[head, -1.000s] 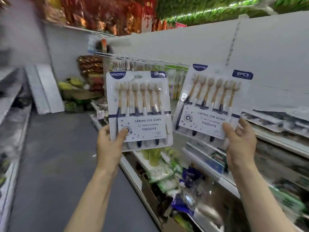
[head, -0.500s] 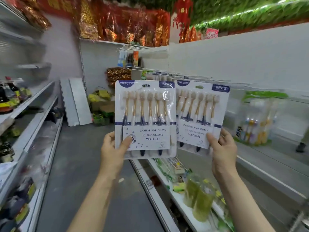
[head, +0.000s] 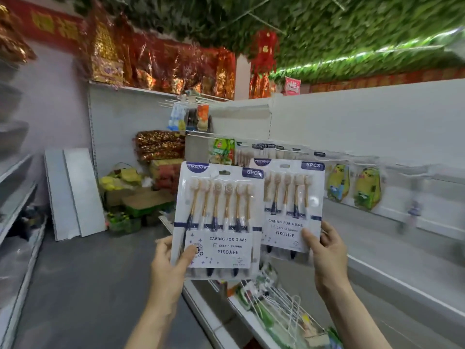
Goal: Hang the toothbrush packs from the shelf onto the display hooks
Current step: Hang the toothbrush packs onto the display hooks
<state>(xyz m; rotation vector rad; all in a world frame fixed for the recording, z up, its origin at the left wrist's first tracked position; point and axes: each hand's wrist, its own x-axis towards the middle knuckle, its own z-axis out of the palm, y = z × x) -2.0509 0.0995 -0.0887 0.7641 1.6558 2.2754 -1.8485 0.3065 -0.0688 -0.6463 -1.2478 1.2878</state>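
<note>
Two white YIKOJIFE toothbrush packs are held upright in front of me. My left hand (head: 168,263) pinches the lower left corner of the nearer pack (head: 218,217), thumb on its label. My right hand (head: 325,255) grips the lower right edge of the second pack (head: 292,205), which sits slightly behind and overlaps the first. Behind them, more of the same packs (head: 266,149) hang on a row of display hooks (head: 334,154) along the white back panel.
Yellow cartoon packs (head: 352,187) hang to the right on the same rail. A white shelf (head: 392,250) runs below them. Wire hangers and small goods (head: 279,306) fill the lower shelf. Boxes and panels (head: 75,192) stand at the aisle's far end.
The view has swung up and left along the aisle. Both packs have come closer together, and the row of hanging packs and hooks has come into sight behind them.
</note>
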